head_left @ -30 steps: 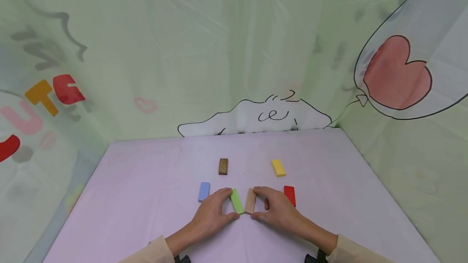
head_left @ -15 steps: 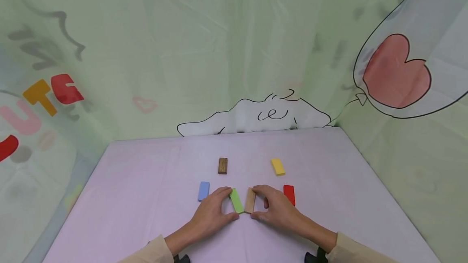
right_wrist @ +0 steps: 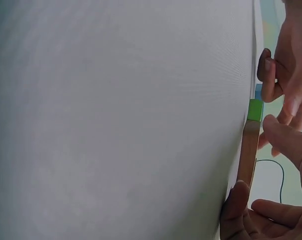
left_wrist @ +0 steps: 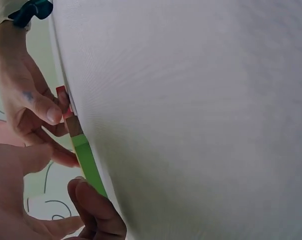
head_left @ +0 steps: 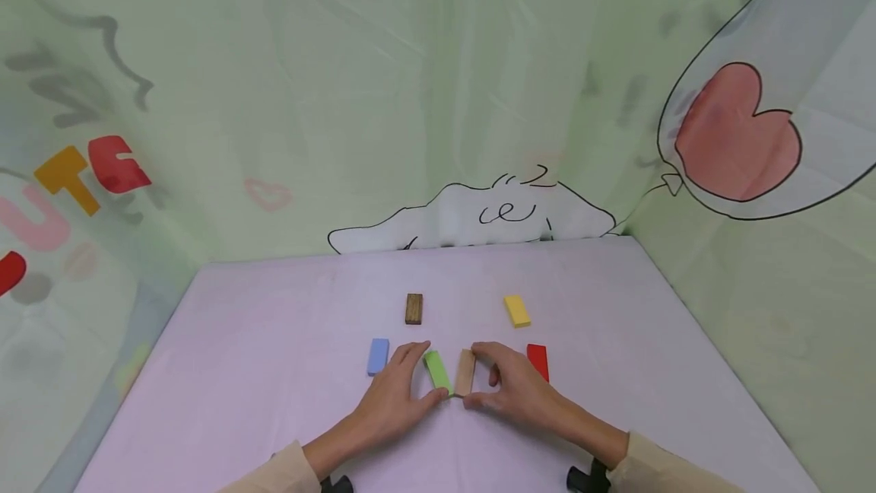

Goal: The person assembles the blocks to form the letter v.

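Observation:
Two thin rectangular blocks, one green [head_left: 438, 370] and one light wooden [head_left: 464, 373], lie slanted on the table with their near ends meeting. My left hand [head_left: 391, 394] is spread around the green block's left side, its index finger off the far end and its thumb by the near end. In the left wrist view that thumb stands apart from the green block [left_wrist: 90, 165]. My right hand [head_left: 522, 386] pinches the light wooden block [right_wrist: 248, 152] lengthwise, index finger at the far end and thumb at the near end.
A blue block [head_left: 378, 357] lies left of my left hand, and a red block [head_left: 537, 362] is partly behind my right hand. Farther back lie a dark brown block [head_left: 414, 309] and a yellow block [head_left: 517, 311]. Printed cloth walls [head_left: 308, 97] surround the pale table [head_left: 274, 326].
My left fingers have loosened and spread from the green block, the index finger lifting off its far end. The right hand keeps its place on the light wooden block. The head view shifts slightly.

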